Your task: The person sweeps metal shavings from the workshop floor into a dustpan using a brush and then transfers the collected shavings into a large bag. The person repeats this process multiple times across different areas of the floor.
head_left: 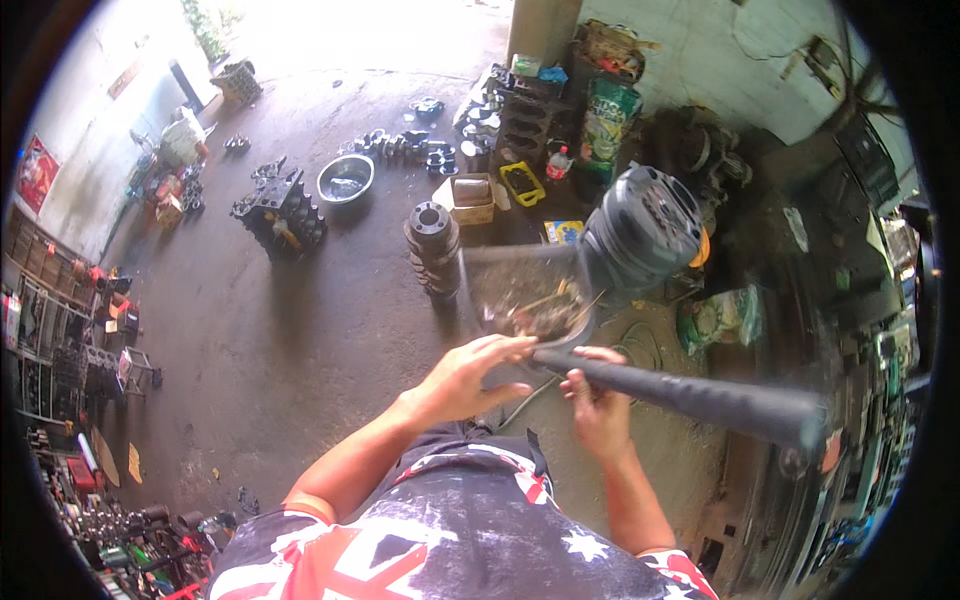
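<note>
A grey dustpan (474, 310) full of brown debris (540, 308) is in front of me, slightly blurred. Its thick black handle (700, 396) runs off to the right, with the end smeared. My right hand (600, 408) grips that handle from below, close to the pan. At the pan's near left corner is my left hand (462, 378), its fingers along the edge and its thumb below, with the corner between them. Just beyond the pan's left side a dark ribbed metal cylinder (434, 250) stands upright on the floor.
A large dark bin-like drum (645, 225) stands right of the pan. Farther off are an engine block (280, 215), a metal basin (346, 180), a cardboard box (470, 200) and a yellow tray (521, 184). A plastic bag (720, 318) lies at the right; crowded shelves (50, 320) line the left.
</note>
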Action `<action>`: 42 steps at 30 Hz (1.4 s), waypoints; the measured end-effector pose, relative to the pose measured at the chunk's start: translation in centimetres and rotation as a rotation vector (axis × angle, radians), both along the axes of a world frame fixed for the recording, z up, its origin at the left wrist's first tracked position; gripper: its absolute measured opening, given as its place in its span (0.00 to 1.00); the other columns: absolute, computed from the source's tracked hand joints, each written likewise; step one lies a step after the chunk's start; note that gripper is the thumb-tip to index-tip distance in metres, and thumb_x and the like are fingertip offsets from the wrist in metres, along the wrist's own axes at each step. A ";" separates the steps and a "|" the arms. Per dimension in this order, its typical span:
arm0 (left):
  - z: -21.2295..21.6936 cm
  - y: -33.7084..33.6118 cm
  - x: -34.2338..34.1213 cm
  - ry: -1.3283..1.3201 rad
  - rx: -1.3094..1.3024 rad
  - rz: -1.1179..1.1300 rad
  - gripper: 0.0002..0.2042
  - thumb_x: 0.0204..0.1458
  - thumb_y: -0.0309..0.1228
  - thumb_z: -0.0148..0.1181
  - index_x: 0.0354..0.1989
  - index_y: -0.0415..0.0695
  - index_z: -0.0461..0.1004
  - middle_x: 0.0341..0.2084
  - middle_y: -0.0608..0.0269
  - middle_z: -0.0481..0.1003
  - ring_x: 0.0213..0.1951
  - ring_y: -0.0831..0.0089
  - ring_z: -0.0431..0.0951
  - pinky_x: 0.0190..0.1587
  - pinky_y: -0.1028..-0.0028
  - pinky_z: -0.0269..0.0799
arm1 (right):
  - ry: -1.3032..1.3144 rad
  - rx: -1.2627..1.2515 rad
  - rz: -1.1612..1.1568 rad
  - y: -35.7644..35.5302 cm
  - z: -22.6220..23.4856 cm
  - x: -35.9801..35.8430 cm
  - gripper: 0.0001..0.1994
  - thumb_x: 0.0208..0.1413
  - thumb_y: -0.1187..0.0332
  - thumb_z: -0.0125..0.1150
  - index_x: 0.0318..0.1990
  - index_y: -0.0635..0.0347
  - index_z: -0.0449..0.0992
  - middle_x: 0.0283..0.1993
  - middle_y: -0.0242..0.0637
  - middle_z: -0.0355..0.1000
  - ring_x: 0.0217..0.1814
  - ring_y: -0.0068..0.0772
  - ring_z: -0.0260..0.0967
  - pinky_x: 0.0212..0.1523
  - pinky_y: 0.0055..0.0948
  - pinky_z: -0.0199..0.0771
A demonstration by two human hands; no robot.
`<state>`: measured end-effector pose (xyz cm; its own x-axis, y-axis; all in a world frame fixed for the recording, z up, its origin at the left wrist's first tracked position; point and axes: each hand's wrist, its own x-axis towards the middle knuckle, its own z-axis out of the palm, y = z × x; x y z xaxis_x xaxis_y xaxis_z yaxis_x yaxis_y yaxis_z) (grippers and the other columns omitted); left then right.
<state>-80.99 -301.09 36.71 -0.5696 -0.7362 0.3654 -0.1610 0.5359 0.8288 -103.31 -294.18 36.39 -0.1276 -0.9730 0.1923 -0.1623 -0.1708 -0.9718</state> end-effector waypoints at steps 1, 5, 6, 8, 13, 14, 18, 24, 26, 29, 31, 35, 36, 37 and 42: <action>-1.3 -1.6 0.9 -0.028 0.061 0.039 0.29 0.51 0.35 0.72 0.61 0.43 0.70 0.47 0.53 0.78 0.47 0.59 0.81 0.49 0.64 0.77 | -0.035 -0.001 -0.023 -2.6 1.1 -0.9 0.16 0.64 0.78 0.58 0.56 0.59 0.64 0.54 0.37 0.69 0.38 0.20 0.72 0.38 0.19 0.76; -6.7 -8.1 2.7 -0.210 0.220 0.075 0.25 0.53 0.33 0.70 0.59 0.41 0.72 0.44 0.53 0.80 0.45 0.63 0.83 0.49 0.66 0.79 | -0.020 -0.067 -0.068 -13.2 4.7 -4.4 0.16 0.66 0.78 0.54 0.58 0.54 0.62 0.58 0.42 0.68 0.39 0.27 0.77 0.35 0.21 0.78; -8.0 -9.7 2.6 -0.223 0.297 0.053 0.24 0.54 0.33 0.70 0.58 0.41 0.73 0.44 0.53 0.80 0.46 0.64 0.83 0.49 0.67 0.79 | -0.027 -0.089 -0.096 -15.8 5.6 -5.1 0.16 0.66 0.76 0.54 0.58 0.55 0.62 0.58 0.43 0.68 0.38 0.27 0.77 0.35 0.22 0.78; -9.9 -13.5 1.7 -0.247 0.355 -0.021 0.22 0.56 0.39 0.67 0.56 0.42 0.74 0.44 0.52 0.80 0.45 0.60 0.82 0.49 0.64 0.78 | -0.036 -0.129 -0.157 -20.5 7.2 -6.2 0.15 0.67 0.74 0.54 0.58 0.56 0.63 0.59 0.44 0.69 0.38 0.27 0.77 0.35 0.22 0.78; -14.7 -27.1 -4.0 -0.423 0.324 -0.230 0.23 0.57 0.44 0.65 0.55 0.42 0.75 0.44 0.49 0.81 0.46 0.56 0.82 0.49 0.61 0.78 | -0.024 -0.142 -0.278 -31.8 11.1 -10.7 0.14 0.68 0.71 0.55 0.58 0.58 0.64 0.57 0.47 0.71 0.36 0.31 0.79 0.34 0.25 0.81; -15.6 -30.3 -4.9 -0.453 0.289 -0.284 0.24 0.56 0.45 0.66 0.55 0.41 0.75 0.43 0.48 0.81 0.45 0.53 0.82 0.47 0.59 0.78 | -0.014 -0.115 -0.342 -33.5 11.7 -11.9 0.14 0.68 0.71 0.55 0.58 0.60 0.64 0.55 0.47 0.73 0.35 0.32 0.79 0.34 0.27 0.82; -19.6 -41.2 -7.5 -0.501 0.302 -0.202 0.23 0.54 0.43 0.67 0.53 0.40 0.76 0.42 0.48 0.81 0.44 0.54 0.83 0.47 0.61 0.78 | -0.020 -0.079 -0.459 -37.6 12.8 -16.4 0.15 0.67 0.71 0.57 0.58 0.60 0.66 0.55 0.47 0.74 0.35 0.34 0.79 0.34 0.27 0.82; -27.0 -52.5 -8.2 -0.583 0.435 0.102 0.24 0.55 0.45 0.67 0.52 0.38 0.76 0.42 0.50 0.82 0.44 0.58 0.83 0.48 0.64 0.78 | -0.020 -0.040 -0.478 -43.4 11.8 -23.7 0.14 0.66 0.71 0.56 0.57 0.59 0.66 0.56 0.47 0.72 0.35 0.34 0.78 0.35 0.27 0.81; -28.3 -53.7 -7.7 -0.646 0.695 0.154 0.24 0.55 0.45 0.67 0.52 0.38 0.76 0.41 0.53 0.83 0.43 0.62 0.83 0.47 0.65 0.78 | -0.043 -0.022 -0.490 -45.1 11.8 -25.9 0.14 0.65 0.71 0.57 0.56 0.59 0.66 0.56 0.47 0.71 0.35 0.34 0.78 0.36 0.27 0.81; -29.4 -54.9 -6.7 -0.726 0.818 0.184 0.22 0.56 0.45 0.64 0.50 0.40 0.81 0.45 0.47 0.81 0.50 0.57 0.81 0.55 0.63 0.75 | -0.059 -0.004 -0.523 -47.5 11.6 -29.0 0.14 0.65 0.72 0.57 0.56 0.58 0.67 0.56 0.47 0.71 0.36 0.33 0.78 0.36 0.27 0.81; -29.9 -56.4 -6.4 -0.813 0.780 0.281 0.21 0.56 0.47 0.64 0.47 0.40 0.82 0.45 0.48 0.82 0.47 0.59 0.82 0.53 0.64 0.75 | -0.078 -0.007 -0.538 -48.8 11.6 -30.9 0.13 0.65 0.72 0.57 0.56 0.57 0.67 0.56 0.47 0.71 0.36 0.33 0.78 0.37 0.27 0.81; -30.9 -60.8 -6.1 -0.933 0.834 0.277 0.23 0.57 0.49 0.61 0.49 0.41 0.82 0.46 0.48 0.81 0.51 0.57 0.81 0.56 0.62 0.74 | -0.114 0.027 -0.600 -50.9 10.6 -33.6 0.13 0.64 0.74 0.56 0.55 0.57 0.68 0.57 0.46 0.70 0.36 0.31 0.77 0.38 0.27 0.80; -31.1 -62.2 -6.1 -0.943 0.818 0.264 0.23 0.57 0.49 0.61 0.49 0.41 0.82 0.46 0.48 0.81 0.51 0.57 0.81 0.56 0.62 0.74 | -0.099 0.021 -0.623 -51.7 10.4 -34.2 0.12 0.63 0.74 0.55 0.53 0.57 0.69 0.56 0.45 0.71 0.36 0.29 0.77 0.36 0.25 0.80; -31.2 -63.5 -6.2 -0.970 0.824 0.256 0.23 0.56 0.50 0.61 0.49 0.42 0.82 0.46 0.48 0.81 0.51 0.57 0.81 0.57 0.62 0.74 | -0.052 0.045 -0.655 -52.6 10.3 -34.7 0.12 0.63 0.74 0.55 0.53 0.57 0.68 0.55 0.45 0.72 0.35 0.29 0.76 0.36 0.25 0.79; -31.5 -70.3 -5.8 -1.008 0.817 0.158 0.25 0.55 0.51 0.63 0.49 0.43 0.82 0.46 0.49 0.82 0.50 0.57 0.81 0.56 0.62 0.75 | 0.098 0.141 -0.769 -59.2 10.1 -37.2 0.10 0.64 0.70 0.58 0.51 0.56 0.69 0.52 0.41 0.74 0.32 0.24 0.75 0.33 0.21 0.78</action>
